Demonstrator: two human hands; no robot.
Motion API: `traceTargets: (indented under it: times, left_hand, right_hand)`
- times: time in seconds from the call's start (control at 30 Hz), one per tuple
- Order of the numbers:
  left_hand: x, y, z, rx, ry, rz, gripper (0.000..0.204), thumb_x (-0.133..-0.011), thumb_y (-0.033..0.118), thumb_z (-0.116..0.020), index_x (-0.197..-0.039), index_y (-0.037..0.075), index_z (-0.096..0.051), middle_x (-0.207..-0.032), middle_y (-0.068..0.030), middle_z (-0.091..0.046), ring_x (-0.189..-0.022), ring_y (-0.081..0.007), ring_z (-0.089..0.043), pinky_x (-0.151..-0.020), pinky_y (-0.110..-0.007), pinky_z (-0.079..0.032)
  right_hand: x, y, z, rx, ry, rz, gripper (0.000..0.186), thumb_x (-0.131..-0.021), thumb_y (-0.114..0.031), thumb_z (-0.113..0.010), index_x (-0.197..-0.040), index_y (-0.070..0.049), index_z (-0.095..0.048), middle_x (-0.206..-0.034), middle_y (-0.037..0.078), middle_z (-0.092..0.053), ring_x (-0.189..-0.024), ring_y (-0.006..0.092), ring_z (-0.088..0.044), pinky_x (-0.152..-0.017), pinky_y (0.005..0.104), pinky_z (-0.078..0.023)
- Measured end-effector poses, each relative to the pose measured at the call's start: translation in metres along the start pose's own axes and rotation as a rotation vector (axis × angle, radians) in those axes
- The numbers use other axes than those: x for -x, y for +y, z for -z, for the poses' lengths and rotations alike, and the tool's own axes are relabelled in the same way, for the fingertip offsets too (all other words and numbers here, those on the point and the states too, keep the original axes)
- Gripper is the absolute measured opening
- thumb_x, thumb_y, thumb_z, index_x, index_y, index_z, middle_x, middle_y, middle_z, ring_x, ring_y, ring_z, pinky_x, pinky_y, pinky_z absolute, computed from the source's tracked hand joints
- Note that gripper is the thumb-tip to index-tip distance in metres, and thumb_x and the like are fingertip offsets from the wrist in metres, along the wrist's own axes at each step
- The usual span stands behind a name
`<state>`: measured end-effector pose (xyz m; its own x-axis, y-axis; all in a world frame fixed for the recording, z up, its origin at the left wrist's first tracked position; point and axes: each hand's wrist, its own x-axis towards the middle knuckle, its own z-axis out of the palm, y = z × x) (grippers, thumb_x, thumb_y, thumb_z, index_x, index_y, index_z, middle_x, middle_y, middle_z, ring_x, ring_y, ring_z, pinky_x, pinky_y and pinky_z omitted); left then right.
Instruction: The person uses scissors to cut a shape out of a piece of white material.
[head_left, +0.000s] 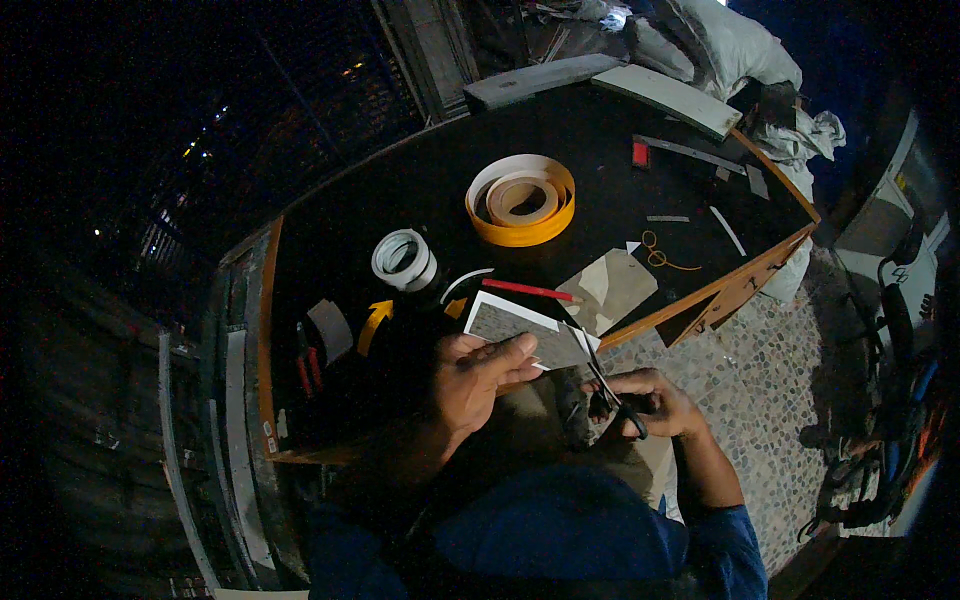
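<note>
Between thumb and fingers, my left hand (472, 388) grips a grey sheet (515, 328) with a white border, held up over the table's near edge. My right hand (658, 402) has its fingers in the dark handles of a pair of scissors (603, 378). The scissor blades point up and away from me, at the sheet's right end; whether they are closed on it I cannot tell. Just beyond the sheet lies a red pencil (528, 290). A grey and beige flat piece (612, 290) rests to its right.
On the black table (390, 190) stand a yellow-orange roll (520, 236) around a smaller roll and some white tape rolls (404, 262). Yellow curved strips (376, 326), a red-handled tool (308, 365) and a metal ruler (695, 153) lie about. White sacks (735, 50) are heaped beyond.
</note>
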<state>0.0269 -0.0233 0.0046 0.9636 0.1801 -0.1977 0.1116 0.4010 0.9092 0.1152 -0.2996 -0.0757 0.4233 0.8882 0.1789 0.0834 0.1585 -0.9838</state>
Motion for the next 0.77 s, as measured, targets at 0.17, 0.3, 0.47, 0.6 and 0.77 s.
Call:
traceTargets:
  times: [0.17,0.3,0.47,0.6,0.77]
  left_hand:
    - [0.005,0.010,0.005,-0.016,0.006,-0.008,0.021,-0.092,0.006,-0.075,-0.111,-0.002,-0.072,-0.106,-0.0146,-0.076,-0.090,-0.0228,-0.076,-0.082,-0.036,-0.065]
    - [0.011,0.017,0.013,-0.076,0.069,-0.066,0.025,-0.092,0.009,-0.075,-0.112,-0.006,-0.071,-0.107,-0.0175,-0.075,-0.093,-0.0262,-0.075,-0.085,-0.037,-0.064]
    - [0.027,0.041,0.014,-0.230,0.189,-0.085,0.038,-0.092,0.019,-0.075,-0.111,-0.013,-0.068,-0.106,-0.0227,-0.073,-0.095,-0.0293,-0.075,-0.087,-0.039,-0.064]
    - [0.036,0.048,0.024,-0.296,0.259,-0.073,0.042,-0.092,0.021,-0.075,-0.111,-0.015,-0.066,-0.105,-0.0238,-0.072,-0.095,-0.0306,-0.074,-0.088,-0.039,-0.064]
    - [0.045,0.051,0.024,-0.333,0.321,-0.061,0.053,-0.086,0.032,-0.081,-0.110,-0.012,-0.066,-0.104,-0.0226,-0.071,-0.097,-0.0348,-0.074,-0.087,-0.041,-0.064]
  right_hand:
    - [-0.013,0.000,0.000,0.018,-0.053,0.044,0.065,-0.083,-0.020,-0.083,-0.142,-0.003,-0.062,-0.111,0.009,-0.073,-0.089,0.0152,-0.068,-0.085,0.0312,-0.053]
    - [-0.029,0.002,-0.003,-0.065,-0.117,0.031,0.064,-0.085,-0.019,-0.082,-0.143,-0.003,-0.061,-0.112,0.008,-0.073,-0.092,0.0144,-0.067,-0.086,0.0306,-0.052]
    - [-0.053,0.005,-0.019,-0.142,-0.140,0.048,0.064,-0.088,-0.021,-0.081,-0.145,-0.004,-0.059,-0.110,0.008,-0.073,-0.095,0.0135,-0.066,-0.086,0.0296,-0.051]
    - [-0.071,0.015,-0.026,-0.134,-0.187,0.136,0.063,-0.090,-0.024,-0.080,-0.146,-0.006,-0.059,-0.110,0.008,-0.073,-0.095,0.0130,-0.066,-0.086,0.0287,-0.051]
    - [-0.078,0.017,-0.029,-0.101,-0.212,0.059,0.074,-0.086,-0.041,-0.083,-0.143,0.001,-0.059,-0.101,0.011,-0.073,-0.097,0.0203,-0.072,-0.090,0.0322,-0.054]
